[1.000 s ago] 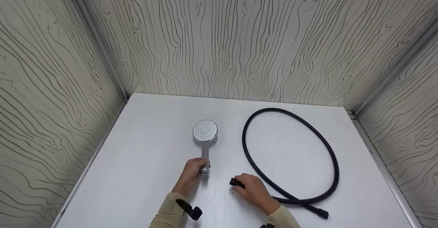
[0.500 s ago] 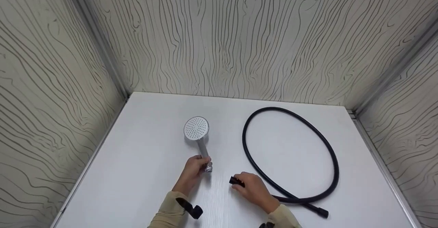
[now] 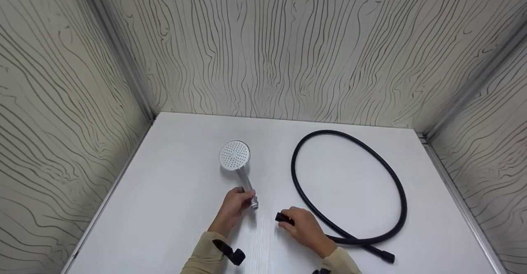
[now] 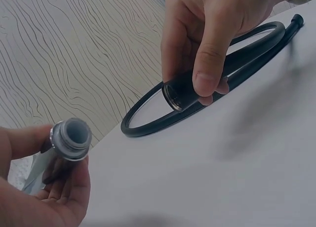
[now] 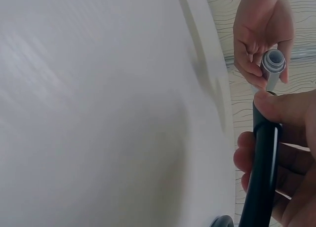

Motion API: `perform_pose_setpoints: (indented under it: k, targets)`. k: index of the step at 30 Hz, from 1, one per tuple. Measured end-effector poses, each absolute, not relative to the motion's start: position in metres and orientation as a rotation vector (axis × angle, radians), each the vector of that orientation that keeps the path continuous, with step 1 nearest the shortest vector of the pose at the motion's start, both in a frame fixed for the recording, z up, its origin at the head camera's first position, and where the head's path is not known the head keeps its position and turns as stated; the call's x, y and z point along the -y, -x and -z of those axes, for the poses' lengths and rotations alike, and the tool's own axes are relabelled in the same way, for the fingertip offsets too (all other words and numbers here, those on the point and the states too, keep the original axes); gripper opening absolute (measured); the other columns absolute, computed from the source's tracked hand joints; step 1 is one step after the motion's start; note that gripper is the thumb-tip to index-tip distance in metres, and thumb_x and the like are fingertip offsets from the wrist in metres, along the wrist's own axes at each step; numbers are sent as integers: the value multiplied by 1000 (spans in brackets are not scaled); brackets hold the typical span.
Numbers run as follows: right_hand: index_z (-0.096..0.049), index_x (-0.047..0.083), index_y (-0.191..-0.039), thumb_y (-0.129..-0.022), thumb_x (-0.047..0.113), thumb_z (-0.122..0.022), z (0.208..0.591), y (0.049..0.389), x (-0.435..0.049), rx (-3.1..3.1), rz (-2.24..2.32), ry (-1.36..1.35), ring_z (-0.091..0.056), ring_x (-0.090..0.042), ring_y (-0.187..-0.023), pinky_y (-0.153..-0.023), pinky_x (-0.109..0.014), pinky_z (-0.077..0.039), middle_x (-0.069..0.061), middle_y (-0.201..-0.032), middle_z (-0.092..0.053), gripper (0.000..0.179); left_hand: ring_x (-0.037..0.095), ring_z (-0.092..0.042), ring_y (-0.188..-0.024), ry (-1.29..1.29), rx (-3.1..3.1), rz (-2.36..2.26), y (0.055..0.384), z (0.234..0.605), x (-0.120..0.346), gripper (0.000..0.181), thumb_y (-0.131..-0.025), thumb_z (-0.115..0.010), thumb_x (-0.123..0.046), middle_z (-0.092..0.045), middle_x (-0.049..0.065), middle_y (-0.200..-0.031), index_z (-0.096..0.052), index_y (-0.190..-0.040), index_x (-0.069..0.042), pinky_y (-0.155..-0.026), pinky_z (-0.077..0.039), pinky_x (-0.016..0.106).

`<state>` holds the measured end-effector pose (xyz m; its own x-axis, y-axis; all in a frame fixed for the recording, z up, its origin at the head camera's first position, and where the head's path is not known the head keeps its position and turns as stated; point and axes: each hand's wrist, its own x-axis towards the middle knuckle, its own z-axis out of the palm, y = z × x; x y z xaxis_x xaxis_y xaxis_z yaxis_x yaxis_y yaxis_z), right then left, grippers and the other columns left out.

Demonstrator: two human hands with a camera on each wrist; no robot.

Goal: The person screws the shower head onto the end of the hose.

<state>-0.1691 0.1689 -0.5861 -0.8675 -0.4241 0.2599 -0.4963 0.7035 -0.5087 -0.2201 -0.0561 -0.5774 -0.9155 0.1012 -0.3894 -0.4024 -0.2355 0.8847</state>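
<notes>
Desk (image 3: 177, 167) is flat, white, smooth w/ a faint grain; sits in a boxed-in corner: back wall (image 3: 263, 52), L wall (image 3: 53, 121) & R wall (image 3: 498, 150) all pale w/ dark wavy wood-grain lines, grey strips (image 3: 119, 56) up the corners btwn them.

L hand (image 3: 235, 202) is clamped on the lower handle of the shower head (image 3: 234, 155), L of the desk's middle. Head is round, pale face w/ rows of small dots, tilted up & L; handle slim, shiny silver; its threaded end (image 4: 76, 133), a hollow ring, is uncovered & points twd the person.

R hand (image 3: 302, 224) pinches one end of the hose (image 3: 293, 168) btwn thumb & fingers; that black cuff (image 4: 183, 93) has an open mouth facing the threaded end, near it but not touching. Hose is matte black, rubbery-looking, lying in one big oval loop on the R half of desk, crossing itself nr the front; other end (image 3: 388, 257) is a plain black cuff, front R.

Sleeves (image 3: 204, 253) beige, black gear (image 3: 236, 256) at L wrist.
</notes>
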Motion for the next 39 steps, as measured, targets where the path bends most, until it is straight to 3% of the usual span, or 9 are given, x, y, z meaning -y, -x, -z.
perform_pose_setpoints:
  k: [19, 39]
  targets:
    - [-71, 11, -94, -83, 19, -76, 585, 169, -169, 2791, -925, -740, -45, 1, -64, -56, -16, -40, 4, -75, -62, 14, 12, -63, -80, 364, -1685, -2211, 221, 574, 55, 37, -91, -64, -8, -61, 4, -89, -45, -117, 10, -76, -53, 24]
    - [-72, 12, -96, -83, 14, -75, 580, 170, -167, 2782, -988, -751, -49, 1, -66, -58, -16, -44, 5, -77, -64, 13, 15, -64, -87, 392, -1714, -2193, 222, 573, 51, 43, -90, -66, -13, -61, 8, -99, -45, -121, 8, -84, -54, 27]
